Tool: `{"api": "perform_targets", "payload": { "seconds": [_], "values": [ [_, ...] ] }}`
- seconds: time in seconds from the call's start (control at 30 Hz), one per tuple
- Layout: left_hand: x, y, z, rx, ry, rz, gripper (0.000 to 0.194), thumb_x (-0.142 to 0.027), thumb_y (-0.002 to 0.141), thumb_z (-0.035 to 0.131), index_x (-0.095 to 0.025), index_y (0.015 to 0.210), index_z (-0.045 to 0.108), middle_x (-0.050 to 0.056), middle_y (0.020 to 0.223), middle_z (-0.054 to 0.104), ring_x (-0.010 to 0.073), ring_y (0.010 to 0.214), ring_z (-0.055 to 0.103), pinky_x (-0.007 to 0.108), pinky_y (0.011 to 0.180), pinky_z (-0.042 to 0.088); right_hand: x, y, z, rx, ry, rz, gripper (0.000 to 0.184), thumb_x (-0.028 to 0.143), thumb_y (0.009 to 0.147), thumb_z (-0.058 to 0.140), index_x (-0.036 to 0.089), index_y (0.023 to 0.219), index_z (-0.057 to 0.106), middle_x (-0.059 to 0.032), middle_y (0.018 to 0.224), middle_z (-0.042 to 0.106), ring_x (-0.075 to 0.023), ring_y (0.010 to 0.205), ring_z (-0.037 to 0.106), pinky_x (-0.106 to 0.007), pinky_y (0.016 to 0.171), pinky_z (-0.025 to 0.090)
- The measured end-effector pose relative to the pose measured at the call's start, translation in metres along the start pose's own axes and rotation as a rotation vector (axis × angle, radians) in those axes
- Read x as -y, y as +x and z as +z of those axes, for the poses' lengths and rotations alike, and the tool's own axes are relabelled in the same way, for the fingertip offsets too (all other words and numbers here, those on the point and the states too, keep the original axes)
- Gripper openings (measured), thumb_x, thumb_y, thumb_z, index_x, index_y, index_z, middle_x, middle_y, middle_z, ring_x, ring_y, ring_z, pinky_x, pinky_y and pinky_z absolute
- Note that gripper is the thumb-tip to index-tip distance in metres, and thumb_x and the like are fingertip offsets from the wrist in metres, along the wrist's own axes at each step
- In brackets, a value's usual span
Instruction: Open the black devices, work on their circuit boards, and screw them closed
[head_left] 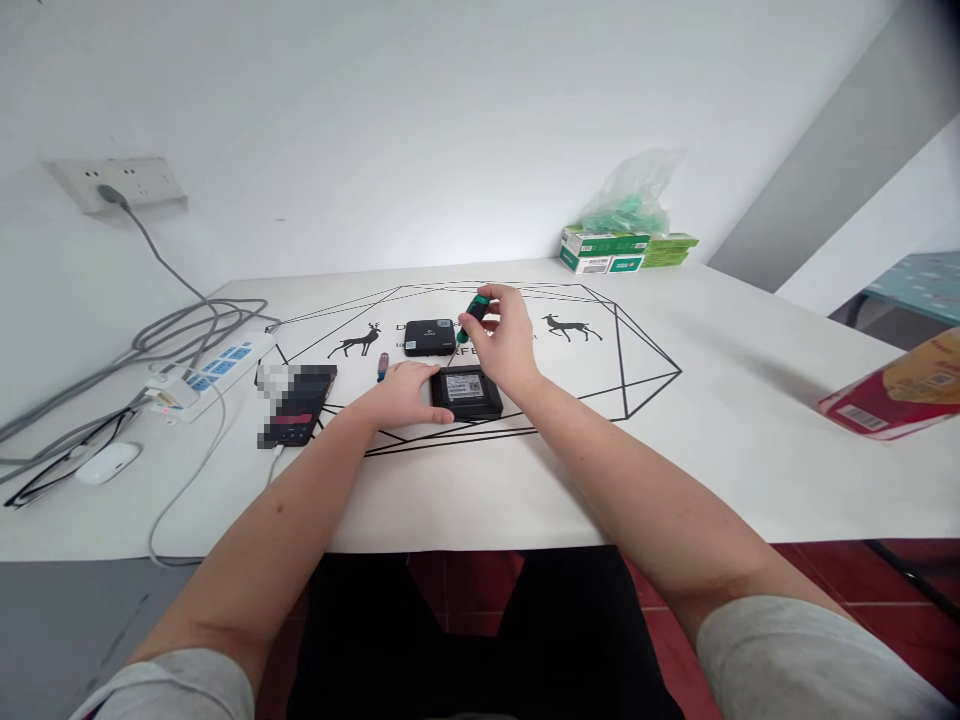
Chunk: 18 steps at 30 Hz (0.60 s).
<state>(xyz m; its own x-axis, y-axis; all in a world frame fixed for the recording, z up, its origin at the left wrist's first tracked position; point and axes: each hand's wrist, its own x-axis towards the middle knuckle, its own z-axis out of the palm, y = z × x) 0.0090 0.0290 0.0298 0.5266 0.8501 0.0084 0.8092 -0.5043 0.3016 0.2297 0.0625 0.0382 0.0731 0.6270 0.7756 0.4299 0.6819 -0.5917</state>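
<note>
My right hand (506, 340) is closed round a green and black screwdriver (475, 312), held above a small black box (466, 392) that lies label-side up on the white table (525, 480). My left hand (405, 395) rests on the table with its fingers flat against the left side of that box. A second small black box (430, 337) sits just behind, near the screwdriver's tip. A small blue and red tool (383, 366) lies to the left of my left hand.
A phone (298, 405) lies left of the boxes. Further left are a power strip (206, 375) with grey cables, a white mouse (107, 463) and a wall socket (120, 182). Green boxes and a plastic bag (626, 245) stand at the back; a red package (896, 395) lies far right.
</note>
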Motion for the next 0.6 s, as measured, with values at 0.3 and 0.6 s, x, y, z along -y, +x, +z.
{"api": "perform_targets", "payload": {
  "seconds": [0.3, 0.6],
  "values": [
    [-0.015, -0.002, 0.000, 0.017, -0.051, -0.018, 0.118, -0.079, 0.064, 0.087, -0.016, 0.159, 0.059, 0.018, 0.163, 0.059, 0.0501, 0.155, 0.047, 0.056, 0.133, 0.034, 0.006, -0.001, -0.001, 0.098, 0.020, -0.070, 0.034, 0.029, 0.096, 0.068, 0.027, 0.128, 0.057, -0.0098, 0.128, 0.067, -0.0236, 0.103, 0.069, -0.045, 0.081, 0.069],
    [-0.018, -0.010, 0.006, 0.115, -0.133, 0.020, 0.126, -0.085, 0.080, 0.074, -0.015, 0.176, 0.030, 0.020, 0.183, 0.029, 0.0435, 0.170, 0.024, 0.054, 0.137, 0.030, 0.015, -0.002, -0.006, 0.263, 0.104, -0.073, 0.036, 0.028, 0.099, 0.060, 0.027, 0.135, 0.060, -0.0117, 0.136, 0.073, -0.0244, 0.108, 0.074, -0.048, 0.090, 0.071]
  ]
}}
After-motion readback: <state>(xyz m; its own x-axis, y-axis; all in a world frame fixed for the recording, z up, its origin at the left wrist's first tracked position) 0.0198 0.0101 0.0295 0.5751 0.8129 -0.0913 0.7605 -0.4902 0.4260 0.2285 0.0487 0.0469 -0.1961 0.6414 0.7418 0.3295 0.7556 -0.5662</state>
